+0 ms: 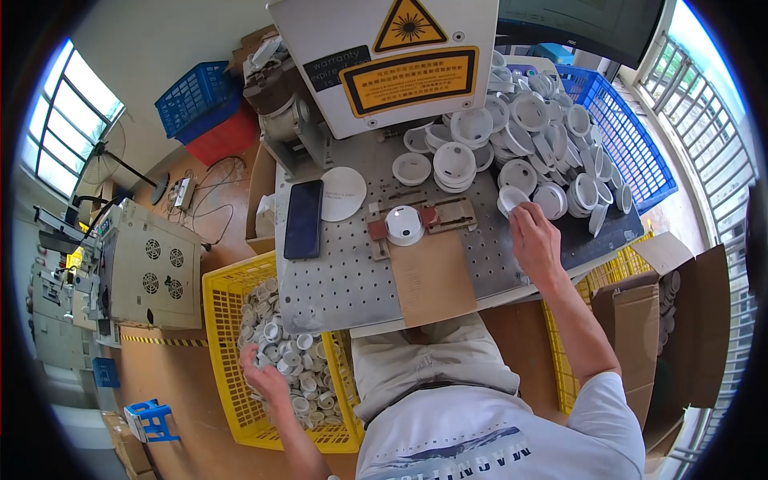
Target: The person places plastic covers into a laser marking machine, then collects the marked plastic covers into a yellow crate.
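Observation:
My right hand (536, 240) pinches the edge of a white plastic lid (510, 200) at the near side of a large heap of similar lids (560, 156). Above the yellow basket (218, 320) at the table's left, my left hand (266, 378) is open with its fingers apart, holding nothing. White lids (276, 332) fill much of that basket. One white lid (404, 226) sits in the fixture (458, 214) on the perforated metal table (344, 280), between reddish-brown blocks. Neither hand touches this lid.
A cardboard piece (432, 276) lies in front of the fixture. A phone (304, 220) and a round white disc (344, 194) lie to its left. The laser machine head (392, 120) overhangs the table's back. A blue basket (640, 152) and an open carton (632, 328) stand right.

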Demonstrator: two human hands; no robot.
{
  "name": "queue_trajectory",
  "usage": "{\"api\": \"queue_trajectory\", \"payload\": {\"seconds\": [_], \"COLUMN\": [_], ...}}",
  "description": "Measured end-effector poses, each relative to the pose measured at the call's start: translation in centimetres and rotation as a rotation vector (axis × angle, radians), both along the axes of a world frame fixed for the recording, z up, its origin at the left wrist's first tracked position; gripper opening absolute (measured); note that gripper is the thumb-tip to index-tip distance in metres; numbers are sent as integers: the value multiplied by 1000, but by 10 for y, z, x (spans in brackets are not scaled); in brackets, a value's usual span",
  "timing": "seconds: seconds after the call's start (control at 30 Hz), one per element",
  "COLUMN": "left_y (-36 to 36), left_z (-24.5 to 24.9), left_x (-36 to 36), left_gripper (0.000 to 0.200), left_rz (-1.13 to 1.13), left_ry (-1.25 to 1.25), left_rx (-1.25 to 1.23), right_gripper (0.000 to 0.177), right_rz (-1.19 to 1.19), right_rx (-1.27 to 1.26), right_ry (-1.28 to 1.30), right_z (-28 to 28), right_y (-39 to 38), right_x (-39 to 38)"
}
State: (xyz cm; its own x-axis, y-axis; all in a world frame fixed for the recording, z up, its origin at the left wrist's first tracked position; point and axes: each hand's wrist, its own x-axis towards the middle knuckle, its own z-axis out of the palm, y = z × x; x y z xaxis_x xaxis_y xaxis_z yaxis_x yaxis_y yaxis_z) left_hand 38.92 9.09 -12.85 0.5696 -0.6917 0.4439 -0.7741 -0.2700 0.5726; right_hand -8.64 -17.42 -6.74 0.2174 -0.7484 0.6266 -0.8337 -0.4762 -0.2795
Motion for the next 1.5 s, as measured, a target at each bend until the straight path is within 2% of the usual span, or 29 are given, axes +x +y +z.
{"api": "queue_trajectory", "payload": {"seconds": [0.03, 0.1, 0.13, 0.2, 0.23, 0.3, 0.33, 0.4, 0.43, 0.5, 0.57, 0.63, 0.67, 0.73, 0.77, 0.8, 0.83, 0.9, 0.97, 1.0, 1.1, 1.17, 1.2, 1.27, 1.37, 1.5], "left_y": [-3, -9, -14, -29, -38, -59, -70, -93, -106, -133, -167, -205, -224, -259, -273, -279, -277, -262, -229, -211, -166, -153, -149, -142, -136, -137], "left_z": [1, 4, 7, 17, 21, 32, 37, 47, 53, 61, 62, 58, 56, 40, 25, 24, 22, 39, 33, 29, 30, 18, 17, 17, 16, 15], "left_x": [-6, -20, -28, -47, -56, -75, -83, -101, -111, -132, -149, -171, -184, -204, -211, -219, -224, -234, -235, -233, -207, -172, -156, -130, -113, -114], "left_gripper": [42, 42, 42, 43, 43, 44, 44, 44, 44, 47, 48, 16, 11, 9, 11, 13, 13, 15, 11, 8, 10, 13, 13, 14, 7, 9], "left_rz": [1, -72, -73, -190, -194, -322, -325, -447, -460, -547, -664, -746, -755, -767, -760, -747, -744, -764, -830, -908, -884, -723, -714, -446, -453, -426], "left_ry": [-2, 13, 9, 49, 45, 39, 36, 78, 83, 15, -100, -179, -250, -320, -419, -518, -516, -585, -561, -543, -409, -396, -391, -251, -320, -314], "left_rx": [3, -36, -34, -85, -84, -143, -141, -156, -158, -95, -84, -32, -28, -31, 46, 123, 120, 339, 279, 215, 147, 152, 157, 137, 129, 106], "right_gripper": [9, 8, 8, 15, 15, 20, 20, 20, 20, 34, 41, 55, 55, 58, 58, 58, 57, 56, 52, 52, 46, 45, 44, 43, 42, 42], "right_rz": [1, 83, 82, 103, 101, 138, 138, 26, 14, -21, 11, 65, 59, 203, 246, 245, 272, 313, 294, 305, 385, 439, 491, 508, 516, 487], "right_rx": [3, 65, 66, 799, 798, 1126, 1125, 917, 909, 425, 482, 592, 588, 385, 463, 462, 538, 611, 700, 704, 644, 651, 646, 601, 538, 527], "right_ry": [-2, -252, -256, -858, -863, -1213, -1217, -877, -880, -427, -360, -201, -203, 1, 46, 49, 31, 19, -109, -106, -67, -59, -52, -38, -31, -29], "right_z": [7, 20, 21, 21, 14, -3, -3, -1, -1, -2, 15, 30, 29, 21, 19, 21, 26, 35, 39, 35, 23, 20, 18, 14, 8, 6], "right_y": [5, 16, 19, 23, 21, 13, 12, 13, 14, 16, 23, 28, 29, 29, 27, 28, 28, 30, 39, 42, 52, 50, 47, 39, 29, 25], "right_x": [1, 4, 4, 2, 0, -2, -2, -1, -3, -6, -6, -1, 2, 3, 1, -1, -3, 1, 11, 18, 46, 63, 71, 89, 109, 119]}}
